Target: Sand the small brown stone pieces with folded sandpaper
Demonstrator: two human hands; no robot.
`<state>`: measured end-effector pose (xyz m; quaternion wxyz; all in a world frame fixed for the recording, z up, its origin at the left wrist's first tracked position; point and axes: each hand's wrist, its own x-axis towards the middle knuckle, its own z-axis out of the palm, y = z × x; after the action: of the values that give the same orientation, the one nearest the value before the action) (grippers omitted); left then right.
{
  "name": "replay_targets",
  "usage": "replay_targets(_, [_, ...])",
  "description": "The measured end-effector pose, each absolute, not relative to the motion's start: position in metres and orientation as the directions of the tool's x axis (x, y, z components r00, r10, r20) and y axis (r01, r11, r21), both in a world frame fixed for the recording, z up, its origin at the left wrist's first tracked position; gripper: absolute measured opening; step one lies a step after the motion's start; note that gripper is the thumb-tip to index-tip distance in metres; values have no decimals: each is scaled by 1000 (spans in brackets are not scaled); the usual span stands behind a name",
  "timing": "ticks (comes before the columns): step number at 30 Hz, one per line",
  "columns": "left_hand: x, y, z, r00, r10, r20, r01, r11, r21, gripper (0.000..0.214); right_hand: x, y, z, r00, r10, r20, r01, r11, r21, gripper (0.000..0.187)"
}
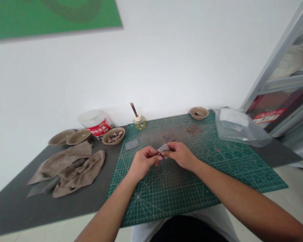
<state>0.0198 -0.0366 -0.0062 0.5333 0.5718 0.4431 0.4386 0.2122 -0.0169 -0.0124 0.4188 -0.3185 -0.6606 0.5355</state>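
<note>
"Anyone know what sort of place this is?"

"Small craft workshop, I'd say. Green cutting mat on a dark workbench, folded abrasive sheet held above it, shallow bowls left of it, glass-front cabinet right of it."

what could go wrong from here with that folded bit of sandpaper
The folded piece of sandpaper is small and pinched only between the fingertips of the left hand and right hand, so it might slip onto the green cutting mat. The small glass jar with a stick in it stands at the mat's far edge and might tip if a hand reaches past it. The bowl of small pieces could also get knocked, scattering them.
</note>
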Motion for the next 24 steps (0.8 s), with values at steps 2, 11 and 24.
replay_targets(2, [19,-36,-6,210,977,30,34,-38,999,22,213,-18,-11,-444,869,219,25,257,-966,17])
replay_targets(11, [18,-36,-9,228,974,10,119,-38,992,19,209,-16,-19,-398,900,177,64,220,-973,21])
replay_targets(24, [20,-37,-7,201,977,73,144,-103,984,21,207,-16,-18,-366,909,199,-5,212,-977,20])
